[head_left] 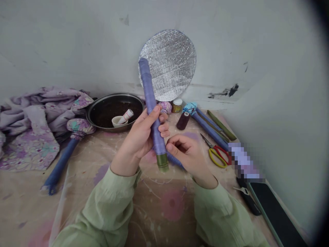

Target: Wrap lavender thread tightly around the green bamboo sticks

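Observation:
My left hand (144, 137) is wrapped round a stick (148, 87) covered in blue-purple wrapping, held tilted with its top leaning left. At its lower end a green part (162, 162) shows bare. Close beside the wrapping's lower right edge is my right hand (183, 151), its thumb and forefinger pinched together. Whatever those fingertips hold, if anything, is too small to make out. Behind the stick's top, a round silver foil disc (172, 65) leans on the wall.
A dark pan (100, 115) holds a small white cup. Floral cloth (31, 137) and a blue-handled padded stick (63, 164) lie left. On the right are a dark thread spool (183, 121), scissors (218, 156), more sticks (212, 132) and a phone (277, 212).

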A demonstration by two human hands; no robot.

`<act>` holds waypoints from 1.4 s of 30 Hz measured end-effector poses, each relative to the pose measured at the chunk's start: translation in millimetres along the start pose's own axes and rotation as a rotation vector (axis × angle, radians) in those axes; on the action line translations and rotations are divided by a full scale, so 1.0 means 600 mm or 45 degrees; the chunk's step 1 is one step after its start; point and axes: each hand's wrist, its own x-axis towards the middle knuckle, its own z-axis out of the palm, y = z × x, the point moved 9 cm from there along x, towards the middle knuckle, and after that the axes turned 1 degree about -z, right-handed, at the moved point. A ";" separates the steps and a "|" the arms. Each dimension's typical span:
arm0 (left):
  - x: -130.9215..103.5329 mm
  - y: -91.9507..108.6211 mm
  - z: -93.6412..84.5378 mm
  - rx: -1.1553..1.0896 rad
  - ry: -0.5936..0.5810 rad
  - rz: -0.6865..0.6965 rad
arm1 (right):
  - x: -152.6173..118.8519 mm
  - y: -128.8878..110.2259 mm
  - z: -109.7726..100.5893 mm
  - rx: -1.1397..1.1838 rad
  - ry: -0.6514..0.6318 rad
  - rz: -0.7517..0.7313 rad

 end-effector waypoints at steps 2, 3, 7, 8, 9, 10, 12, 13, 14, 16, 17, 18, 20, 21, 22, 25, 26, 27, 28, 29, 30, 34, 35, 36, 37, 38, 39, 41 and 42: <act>-0.002 0.001 0.002 -0.035 -0.008 -0.008 | -0.002 0.002 0.002 0.012 0.024 0.004; -0.002 0.001 0.002 -0.044 -0.010 -0.012 | -0.003 0.002 0.001 0.005 0.035 0.001; -0.001 0.003 0.000 -0.047 -0.018 -0.005 | -0.007 -0.006 0.002 -0.001 0.015 -0.058; -0.001 0.005 -0.002 -0.039 -0.012 0.012 | -0.008 -0.008 0.003 0.013 -0.001 -0.065; -0.001 0.009 -0.004 -0.030 0.001 0.038 | -0.008 -0.009 0.003 0.027 -0.017 -0.065; -0.001 0.012 -0.006 -0.016 0.018 0.063 | -0.008 -0.010 0.003 0.034 -0.024 -0.058; -0.001 0.017 -0.010 0.018 0.056 0.097 | -0.008 -0.010 0.003 0.019 -0.011 -0.042; -0.002 0.018 -0.011 0.035 0.067 0.103 | -0.007 -0.010 0.002 0.003 0.004 -0.037; -0.002 0.018 -0.010 0.048 0.069 0.106 | -0.006 -0.010 0.001 -0.012 0.021 -0.035; -0.003 0.017 -0.008 0.067 0.055 0.095 | -0.005 -0.010 0.001 -0.022 0.051 -0.028; -0.003 0.016 -0.006 0.070 0.044 0.090 | -0.004 -0.010 0.001 -0.020 0.064 -0.026; -0.003 0.014 -0.005 0.071 0.033 0.083 | -0.004 -0.010 0.000 -0.017 0.076 -0.026; -0.003 0.011 -0.003 0.060 0.019 0.063 | -0.004 -0.011 -0.001 -0.022 0.095 -0.022; -0.003 0.009 -0.002 0.051 0.013 0.048 | -0.004 -0.011 -0.002 -0.030 0.102 -0.019; -0.003 0.008 -0.002 0.039 0.009 0.035 | -0.004 -0.010 -0.002 -0.036 0.104 -0.012; -0.004 0.008 -0.003 0.015 0.016 0.030 | -0.005 -0.007 0.001 -0.032 0.081 0.023; -0.004 0.010 -0.004 0.008 0.022 0.038 | -0.005 -0.006 0.004 -0.024 0.059 0.034; -0.004 0.012 -0.005 -0.002 0.029 0.044 | -0.005 -0.004 0.008 -0.017 0.029 0.044; -0.005 0.012 -0.006 -0.014 0.038 0.040 | -0.006 -0.003 0.012 -0.013 -0.008 0.051; -0.005 0.012 -0.007 -0.027 0.046 0.026 | -0.007 -0.002 0.017 -0.015 -0.051 0.055; -0.005 0.011 -0.008 -0.039 0.057 0.010 | -0.008 -0.001 0.023 -0.021 -0.098 0.057; -0.004 0.014 -0.010 -0.051 0.084 0.019 | -0.013 0.000 0.039 -0.023 -0.198 0.059; -0.004 0.015 -0.009 -0.044 0.083 0.037 | -0.014 0.000 0.040 -0.008 -0.191 0.063; -0.005 0.016 -0.008 -0.032 0.083 0.050 | -0.014 0.000 0.040 0.017 -0.177 0.066; -0.005 0.016 -0.007 -0.014 0.082 0.057 | -0.013 -0.002 0.039 0.046 -0.160 0.065; -0.006 0.015 -0.006 0.010 0.079 0.062 | -0.013 -0.003 0.037 0.073 -0.142 0.060; -0.007 0.015 -0.005 0.043 0.069 0.072 | -0.013 -0.005 0.034 0.098 -0.119 0.054; -0.010 0.019 0.000 0.129 0.021 0.140 | -0.013 -0.008 0.023 0.149 -0.055 0.036; -0.013 0.023 0.003 0.175 -0.017 0.203 | -0.015 -0.008 0.017 0.173 -0.028 0.032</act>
